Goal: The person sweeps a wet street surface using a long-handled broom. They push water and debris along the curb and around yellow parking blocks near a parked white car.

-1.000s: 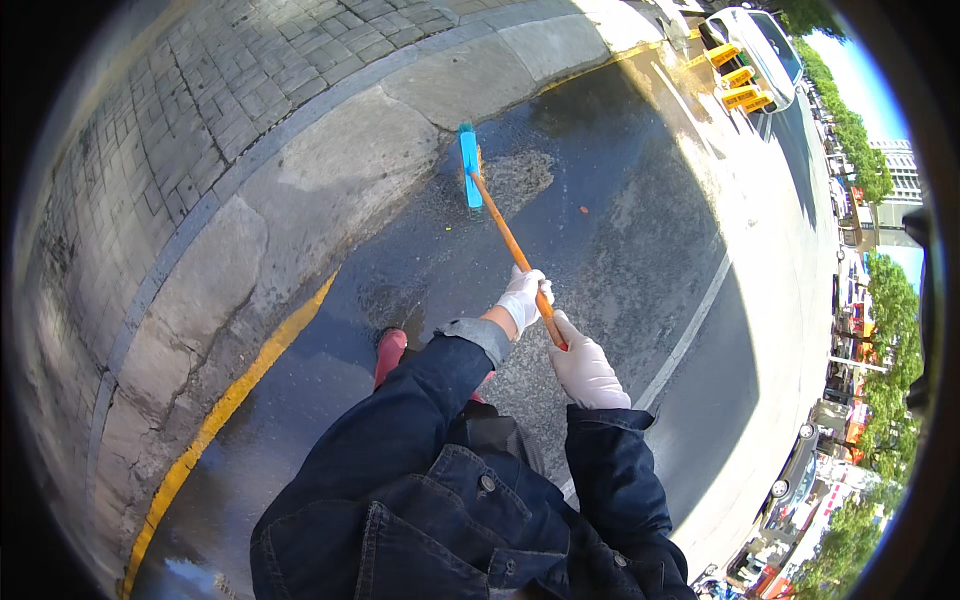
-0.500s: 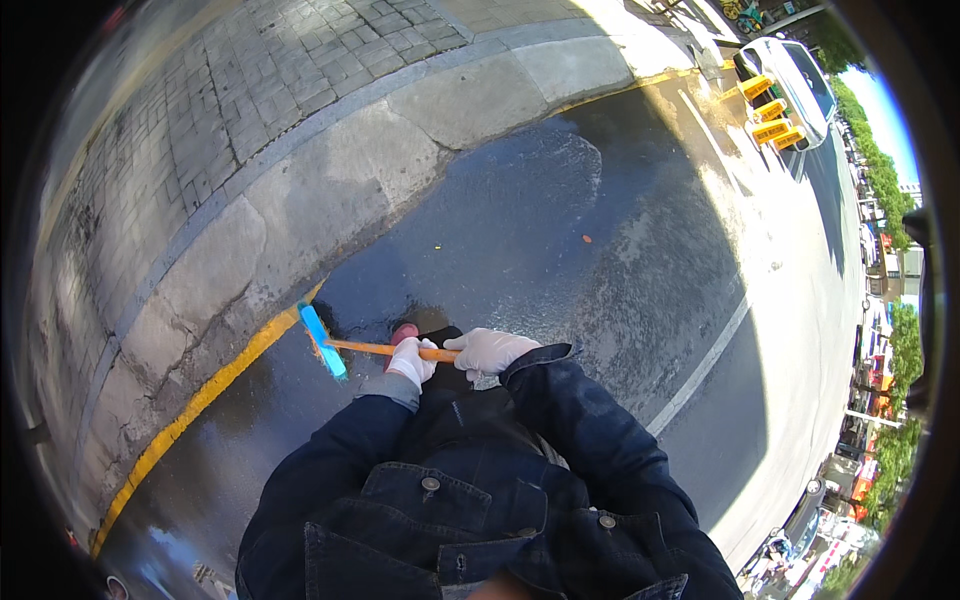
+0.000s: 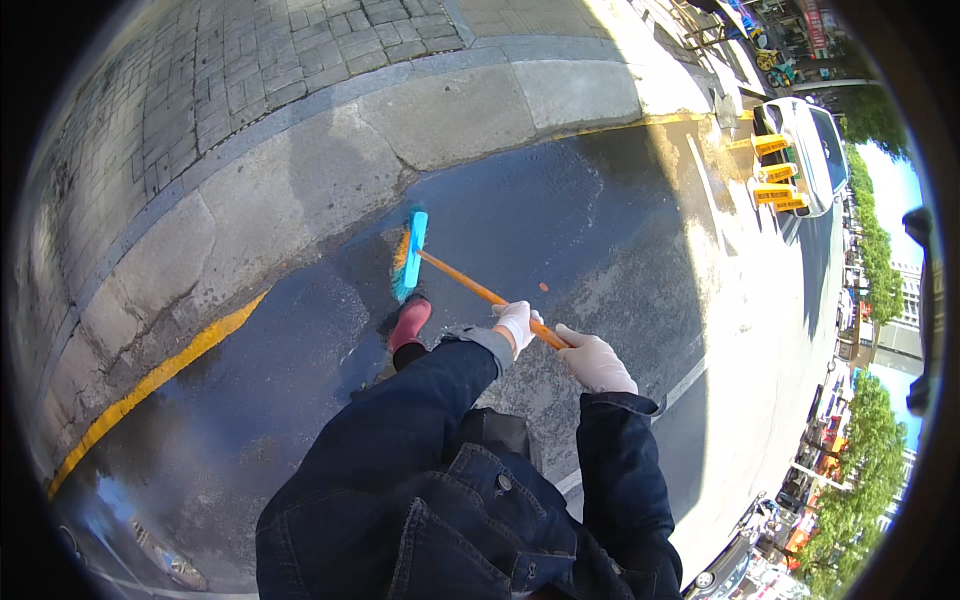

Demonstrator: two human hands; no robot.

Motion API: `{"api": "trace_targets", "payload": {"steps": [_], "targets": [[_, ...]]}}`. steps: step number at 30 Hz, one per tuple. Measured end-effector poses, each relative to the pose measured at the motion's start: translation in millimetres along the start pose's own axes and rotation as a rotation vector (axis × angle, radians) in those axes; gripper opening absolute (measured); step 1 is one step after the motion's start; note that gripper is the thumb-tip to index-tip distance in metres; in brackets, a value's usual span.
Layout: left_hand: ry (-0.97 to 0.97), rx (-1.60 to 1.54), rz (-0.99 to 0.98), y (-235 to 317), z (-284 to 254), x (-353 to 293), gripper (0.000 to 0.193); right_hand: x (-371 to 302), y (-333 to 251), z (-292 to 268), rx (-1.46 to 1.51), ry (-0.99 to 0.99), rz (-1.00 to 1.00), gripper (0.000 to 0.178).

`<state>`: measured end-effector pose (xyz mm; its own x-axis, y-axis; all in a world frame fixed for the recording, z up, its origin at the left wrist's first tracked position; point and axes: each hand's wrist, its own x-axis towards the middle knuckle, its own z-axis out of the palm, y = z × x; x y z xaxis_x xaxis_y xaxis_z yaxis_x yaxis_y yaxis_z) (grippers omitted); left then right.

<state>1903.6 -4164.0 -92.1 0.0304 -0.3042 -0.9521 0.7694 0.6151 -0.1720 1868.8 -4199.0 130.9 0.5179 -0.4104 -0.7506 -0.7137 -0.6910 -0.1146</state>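
While the left hand (image 3: 517, 323) and right hand (image 3: 597, 362) both gripped its orange handle, the broom (image 3: 440, 263) looked light and stiff. Its blue head lay on wet road (image 3: 560, 220) near the curb (image 3: 300, 190).

blue broom head (image 3: 413, 250) on orange handle (image 3: 480, 292), white gloves (image 3: 597, 362), dark denim sleeves (image 3: 420, 420), red boot (image 3: 409, 322), yellow kerb line (image 3: 160, 375), grey paving (image 3: 200, 80)

Three yellow rectangular barrier signs (image 3: 778, 172) stand stacked one above another at the upper right, beside a white car (image 3: 812, 150). A red and blue shop sign (image 3: 812, 20) hangs at the top edge.
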Motion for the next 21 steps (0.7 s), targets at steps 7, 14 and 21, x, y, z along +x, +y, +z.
{"api": "trace_targets", "payload": {"steps": [7,14,21], "targets": [[-0.466,0.36,-0.054,-46,151,45,0.023,49,29,-53,-0.075,0.218,0.114,0.058],[-0.441,0.316,0.089,-95,202,-23,0.031,16,101,-136,0.323,0.224,0.088,0.051],[-0.263,0.048,0.155,-64,130,36,0.056,81,142,-159,0.161,-0.246,-0.24,0.052]]}}
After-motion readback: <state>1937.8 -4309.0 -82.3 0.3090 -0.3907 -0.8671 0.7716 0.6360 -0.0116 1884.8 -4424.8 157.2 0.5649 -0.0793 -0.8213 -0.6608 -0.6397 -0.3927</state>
